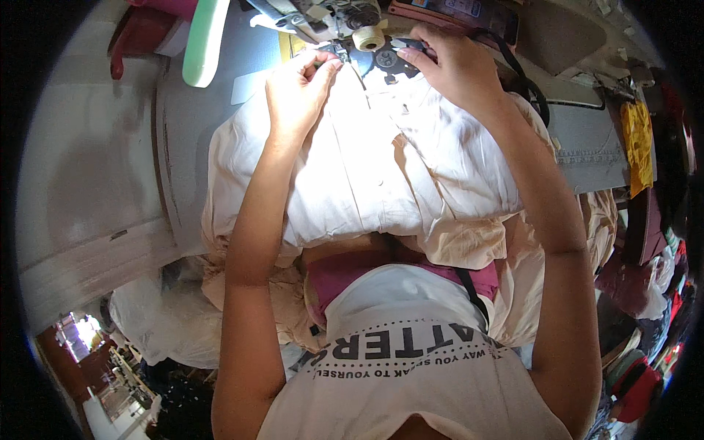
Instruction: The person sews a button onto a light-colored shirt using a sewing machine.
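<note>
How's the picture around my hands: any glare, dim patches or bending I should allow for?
Head view: glare washes out the white garment near the left hand; head view: piled fabrics at lower right sit in dimmer light; head view: fisheye distortion curves the grey sewing table's left edge, and the corners go black.

Cloth [352, 169] on table [183, 139], sewing machine [352, 16] beyond, phone [473, 10] right of machine, 2 hands [299, 89] near cloth's far edge

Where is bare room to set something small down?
Left: grey tabletop, between its edge and bulky white cloth. Right: smaller patch, between that cloth and crumpled yellow sheet. Crowded: around metal sewing-machine head, left hand and right hand.
</note>
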Demonstrator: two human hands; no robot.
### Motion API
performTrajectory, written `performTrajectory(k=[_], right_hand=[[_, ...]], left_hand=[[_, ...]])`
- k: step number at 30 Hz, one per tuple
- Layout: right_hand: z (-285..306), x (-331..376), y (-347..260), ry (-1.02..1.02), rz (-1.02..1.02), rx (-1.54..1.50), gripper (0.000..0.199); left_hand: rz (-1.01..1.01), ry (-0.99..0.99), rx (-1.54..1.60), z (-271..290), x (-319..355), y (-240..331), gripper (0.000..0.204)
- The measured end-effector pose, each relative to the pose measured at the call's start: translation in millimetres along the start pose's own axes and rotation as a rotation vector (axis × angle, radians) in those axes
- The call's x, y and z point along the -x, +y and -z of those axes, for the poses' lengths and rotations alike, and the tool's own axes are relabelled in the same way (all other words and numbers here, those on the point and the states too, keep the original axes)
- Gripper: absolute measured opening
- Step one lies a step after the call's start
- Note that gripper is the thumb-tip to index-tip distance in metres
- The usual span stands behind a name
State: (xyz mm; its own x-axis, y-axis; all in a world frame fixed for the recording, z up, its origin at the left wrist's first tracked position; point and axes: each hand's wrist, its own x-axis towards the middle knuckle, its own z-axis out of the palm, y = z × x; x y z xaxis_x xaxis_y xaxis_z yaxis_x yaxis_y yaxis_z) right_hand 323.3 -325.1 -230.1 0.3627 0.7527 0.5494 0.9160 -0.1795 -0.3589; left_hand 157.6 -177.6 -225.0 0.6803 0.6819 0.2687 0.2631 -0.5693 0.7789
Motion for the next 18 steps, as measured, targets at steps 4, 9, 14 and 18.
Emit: performTrajectory(k=[4, 9, 14, 18], right_hand=[[1.4, 1.1, 3.9, 0.009, 0.021, -0.008, 0.021], [3.8, -4.3, 4.5, 0.175, 0.199, -0.042, 0.025], [37.2, -12.9, 10.6, -0.110, 0.057, -0.388, 0.020], [143.5, -12.6, -13.6, -0.242, -0.053, -0.252, 0.022]], left_hand=[[-0.035, 0.005, -0.032, -2.1, -4.0, -0.9, 0.013], [0.015, 0.026, 0.017, -3.2, -4.0, -2.8, 0.010], [0.002, -0.003, -0.003, -0.7, -7.2, -8.1, 0.009], [0.032, 0.024, -0.010, 3.7, -2.2, 0.2, 0.009]])
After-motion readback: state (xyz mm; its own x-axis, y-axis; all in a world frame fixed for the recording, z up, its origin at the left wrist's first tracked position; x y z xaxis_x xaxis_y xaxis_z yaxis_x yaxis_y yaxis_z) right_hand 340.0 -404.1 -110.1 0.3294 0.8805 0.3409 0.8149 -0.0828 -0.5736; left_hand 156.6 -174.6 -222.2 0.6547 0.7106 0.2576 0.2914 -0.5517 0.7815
